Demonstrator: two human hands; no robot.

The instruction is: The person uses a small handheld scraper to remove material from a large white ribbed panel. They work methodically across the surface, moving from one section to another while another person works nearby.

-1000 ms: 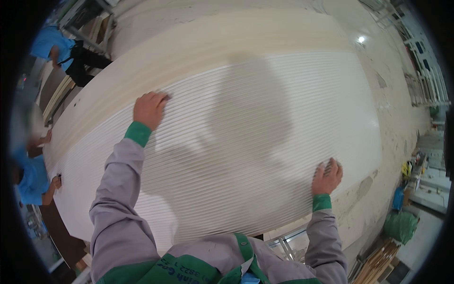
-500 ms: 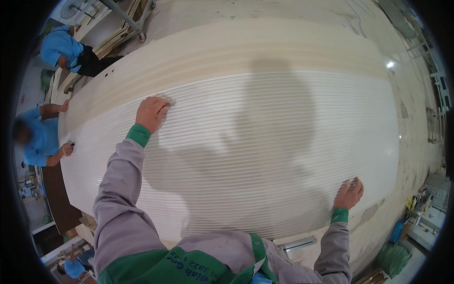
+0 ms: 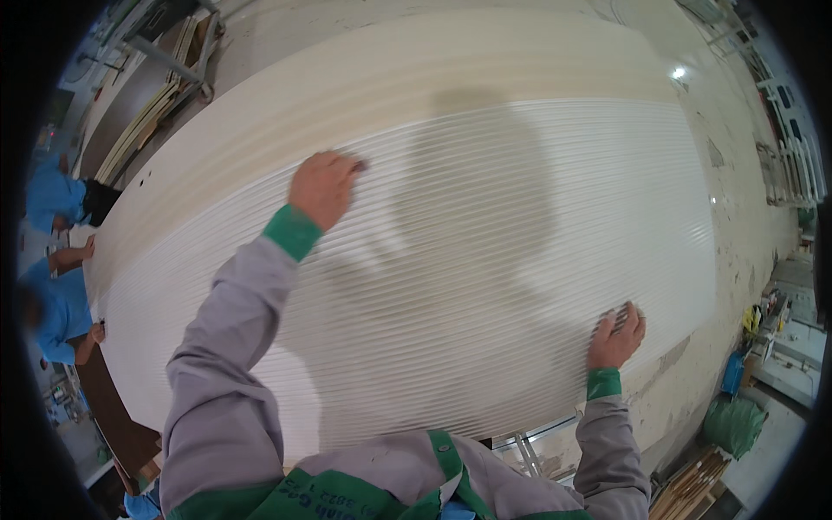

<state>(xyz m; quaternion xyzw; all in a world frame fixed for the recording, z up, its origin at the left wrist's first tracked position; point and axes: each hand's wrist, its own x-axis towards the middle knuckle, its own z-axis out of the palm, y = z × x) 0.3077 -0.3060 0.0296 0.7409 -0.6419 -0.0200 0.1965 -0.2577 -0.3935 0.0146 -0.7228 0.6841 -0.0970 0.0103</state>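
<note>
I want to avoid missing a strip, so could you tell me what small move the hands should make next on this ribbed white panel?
Probably slide the right hand a little inward along the ribs: it sits at the ribbed white panel's near right edge, while the left hand presses far up the middle.

glossy ribbed white panel [image 3: 485,225], rough stained floor [image 3: 737,173]

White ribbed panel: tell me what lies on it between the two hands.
Nothing: in the head view the white ribbed panel between left hand and right hand carries only the person's shadow.
</note>
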